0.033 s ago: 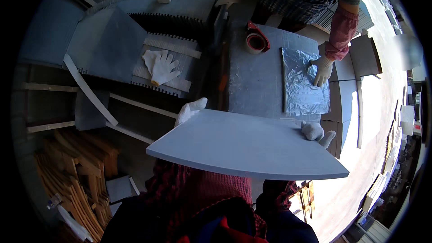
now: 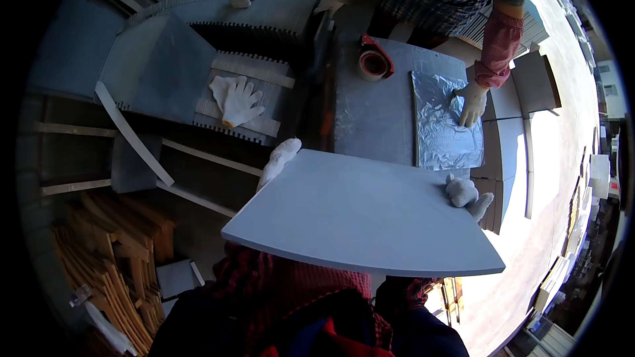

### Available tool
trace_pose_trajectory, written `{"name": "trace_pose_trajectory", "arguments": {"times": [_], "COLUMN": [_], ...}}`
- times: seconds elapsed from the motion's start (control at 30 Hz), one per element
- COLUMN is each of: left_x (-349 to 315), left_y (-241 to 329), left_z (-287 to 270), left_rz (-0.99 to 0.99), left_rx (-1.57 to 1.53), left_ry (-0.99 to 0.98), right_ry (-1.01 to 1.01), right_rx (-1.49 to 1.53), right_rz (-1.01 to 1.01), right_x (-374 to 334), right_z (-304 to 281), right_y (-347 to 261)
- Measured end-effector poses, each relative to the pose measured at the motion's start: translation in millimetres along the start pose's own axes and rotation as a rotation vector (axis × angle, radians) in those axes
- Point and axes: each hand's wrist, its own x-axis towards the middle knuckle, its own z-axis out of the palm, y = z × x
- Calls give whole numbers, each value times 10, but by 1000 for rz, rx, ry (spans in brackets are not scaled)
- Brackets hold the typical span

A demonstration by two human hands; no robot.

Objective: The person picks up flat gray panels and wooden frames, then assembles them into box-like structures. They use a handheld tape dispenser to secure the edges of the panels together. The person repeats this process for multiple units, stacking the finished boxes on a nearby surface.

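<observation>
A flat light grey panel (image 2: 370,218) is held in front of my body, with its long near edge toward me. My left hand (image 2: 279,160), in a white glove, grips the far left corner. At the right edge my right hand (image 2: 465,193), in a greyish glove, holds the panel with part of the hand over the top face. Most of its fingers, and the panel's underside, are hidden. Just beyond the panel lies a foil-covered flat piece (image 2: 446,129) on a grey work table (image 2: 370,112). A co-worker's gloved hand (image 2: 472,104) rests on that foil.
A red tape dispenser (image 2: 376,63) lies on the table's far side. To the left, a white glove (image 2: 238,102) lies on a stack of grey panels (image 2: 159,66). Wooden strips (image 2: 112,271) are piled low at the left. Cardboard boxes (image 2: 506,145) stand beyond the table's right side.
The panel's far edge has risen a little in the picture and its near edge has dropped toward me, so more of its top face shows. Both my hands stay on it.
</observation>
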Motion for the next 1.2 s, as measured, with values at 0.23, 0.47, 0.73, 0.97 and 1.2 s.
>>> {"name": "trace_pose_trajectory", "arguments": {"times": [0.23, 0.47, 0.73, 0.97, 1.2], "left_x": [211, 722, 1640, 2181, 2602], "left_y": [-637, -1546, -2300, -2477, -2458], "left_z": [694, 1458, 2084, 2065, 2054], "left_rz": [-222, -320, -68, 14, -27], "left_rx": [-295, -155, 254, 1122, 1559], "left_ry": [-80, -5, 19, 113, 207], "right_ry": [287, -62, -1665, -1408, -1367], "right_rx": [126, 365, 247, 126, 222], "right_rz": [-322, -128, 958, 755, 767], "right_x": [220, 500, 1731, 1040, 830], "right_z": [523, 690, 650, 1039, 1416], "right_y": [1296, 2434, 3082, 3776, 3854]}}
